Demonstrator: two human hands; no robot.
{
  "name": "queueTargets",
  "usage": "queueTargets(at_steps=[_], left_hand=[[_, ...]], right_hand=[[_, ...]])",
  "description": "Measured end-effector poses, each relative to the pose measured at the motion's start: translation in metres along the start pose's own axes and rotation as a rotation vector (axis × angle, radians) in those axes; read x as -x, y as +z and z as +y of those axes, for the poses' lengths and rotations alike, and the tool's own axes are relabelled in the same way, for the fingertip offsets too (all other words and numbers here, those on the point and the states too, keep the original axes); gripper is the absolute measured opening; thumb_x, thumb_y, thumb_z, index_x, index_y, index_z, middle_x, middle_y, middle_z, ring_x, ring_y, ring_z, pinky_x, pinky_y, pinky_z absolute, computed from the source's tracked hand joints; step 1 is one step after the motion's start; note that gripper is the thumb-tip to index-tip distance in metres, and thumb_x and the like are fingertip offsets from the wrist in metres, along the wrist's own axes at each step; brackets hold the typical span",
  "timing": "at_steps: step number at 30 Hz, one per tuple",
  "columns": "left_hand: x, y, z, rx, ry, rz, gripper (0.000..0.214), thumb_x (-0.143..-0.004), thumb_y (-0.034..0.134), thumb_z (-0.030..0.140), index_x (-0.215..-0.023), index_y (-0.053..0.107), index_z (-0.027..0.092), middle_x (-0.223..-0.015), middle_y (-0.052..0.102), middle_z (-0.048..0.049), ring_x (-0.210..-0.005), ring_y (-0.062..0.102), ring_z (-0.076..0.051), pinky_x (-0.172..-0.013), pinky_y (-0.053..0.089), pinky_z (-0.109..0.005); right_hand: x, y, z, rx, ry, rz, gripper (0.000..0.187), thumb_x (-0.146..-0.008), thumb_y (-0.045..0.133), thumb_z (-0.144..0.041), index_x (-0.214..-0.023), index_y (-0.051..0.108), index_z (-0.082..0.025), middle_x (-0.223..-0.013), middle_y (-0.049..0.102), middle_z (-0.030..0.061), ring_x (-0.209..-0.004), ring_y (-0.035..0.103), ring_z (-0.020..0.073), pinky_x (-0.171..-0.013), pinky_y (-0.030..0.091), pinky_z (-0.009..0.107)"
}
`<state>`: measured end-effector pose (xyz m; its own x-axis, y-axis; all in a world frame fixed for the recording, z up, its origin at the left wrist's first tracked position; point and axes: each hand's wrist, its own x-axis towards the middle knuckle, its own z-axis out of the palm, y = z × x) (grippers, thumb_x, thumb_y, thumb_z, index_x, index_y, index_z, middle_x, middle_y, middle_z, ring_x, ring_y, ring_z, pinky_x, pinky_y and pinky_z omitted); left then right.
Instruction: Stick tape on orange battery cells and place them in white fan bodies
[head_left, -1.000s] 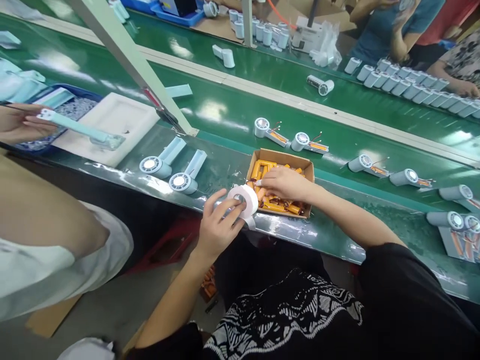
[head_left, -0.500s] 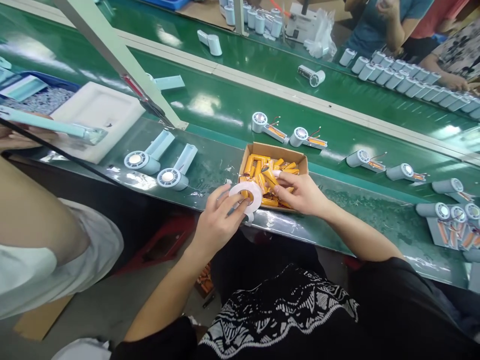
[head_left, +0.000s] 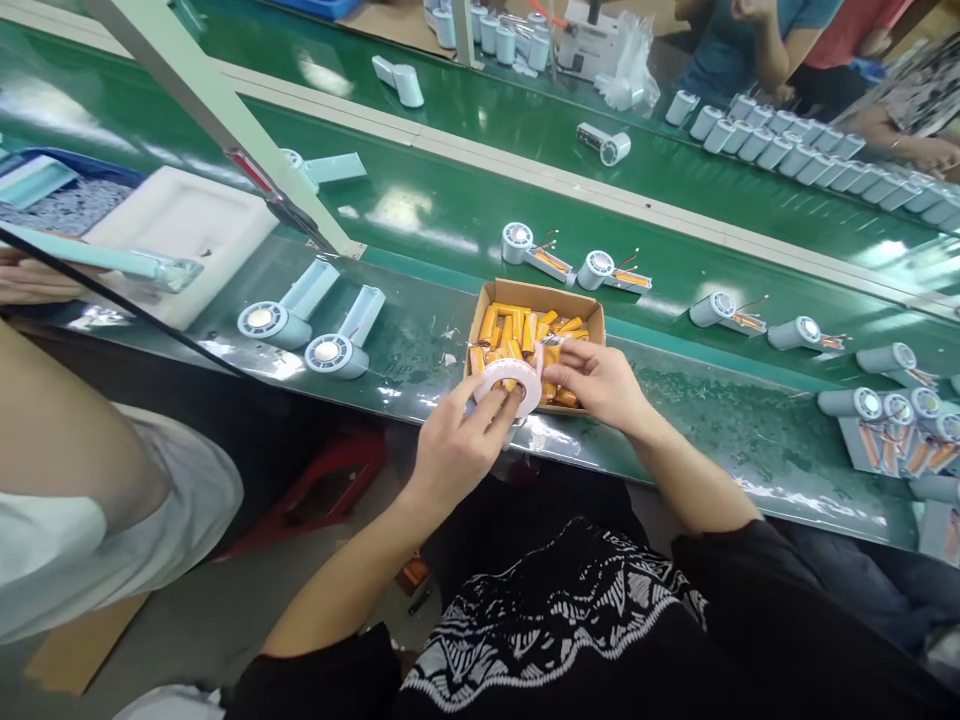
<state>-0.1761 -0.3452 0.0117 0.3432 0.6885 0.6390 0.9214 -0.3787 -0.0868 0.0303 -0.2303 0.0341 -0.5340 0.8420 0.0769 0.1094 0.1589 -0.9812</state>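
Observation:
My left hand [head_left: 457, 447] grips a white roll of tape [head_left: 508, 384] at the near edge of the green bench. My right hand [head_left: 600, 383] is closed beside it, its fingertips pinching at the roll's right rim; what they hold is too small to make out. Both hands hover over the front of a small cardboard box [head_left: 541, 296] filled with several orange cylindrical batteries [head_left: 517, 327] with thin wires.
Two light-blue handheld fan bodies [head_left: 300, 322] lie left of the box. More fan bodies [head_left: 577, 268] with orange batteries ride the green conveyor. A slanted metal post [head_left: 225, 120] and white foam tray [head_left: 187, 225] stand left. A co-worker's hand [head_left: 34, 280] holds a blue part. Other people sit across.
My right hand came out of the battery box and moved left to the tape roll. My left hand lifted the roll slightly toward the box.

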Motion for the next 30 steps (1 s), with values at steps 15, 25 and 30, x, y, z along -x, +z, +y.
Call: queueTargets(at_steps=[15,25,30], left_hand=[[-0.058,0.029,-0.02,0.284,-0.338,-0.417,0.04,-0.099,0.075,0.04,-0.136,0.075,0.024,-0.128,0.079,-0.0077,-0.129,0.059,-0.032,-0.103,0.052,-0.048],[-0.008,-0.001,-0.144,-0.427,-0.829,-0.77,0.05,-0.109,0.05,0.047,-0.134,0.073,0.01,-0.14,0.067,-0.0245,-0.125,0.062,-0.046,-0.095,0.057,-0.058],[-0.045,0.021,-0.173,-0.327,-0.482,-0.82,0.034,-0.102,0.048,0.016,-0.114,0.08,0.011,-0.122,0.072,-0.0213,-0.117,0.065,-0.036,-0.095,0.057,-0.049]], right_hand=[[-0.011,-0.092,-0.01,-0.339,-0.283,0.732,0.042,-0.083,0.09,-0.036,-0.109,0.074,-0.065,-0.12,0.08,-0.0084,-0.123,0.074,0.0224,-0.109,0.058,0.044],[0.09,-0.095,0.082,-0.192,0.03,0.904,0.056,-0.066,0.098,-0.05,-0.117,0.076,-0.044,-0.104,0.082,-0.002,-0.121,0.074,0.0445,-0.123,0.044,0.078],[0.064,-0.12,0.061,-0.08,0.037,0.871,0.046,-0.077,0.091,-0.054,-0.12,0.075,-0.055,-0.11,0.081,-0.003,-0.122,0.073,0.0461,-0.122,0.046,0.079]])
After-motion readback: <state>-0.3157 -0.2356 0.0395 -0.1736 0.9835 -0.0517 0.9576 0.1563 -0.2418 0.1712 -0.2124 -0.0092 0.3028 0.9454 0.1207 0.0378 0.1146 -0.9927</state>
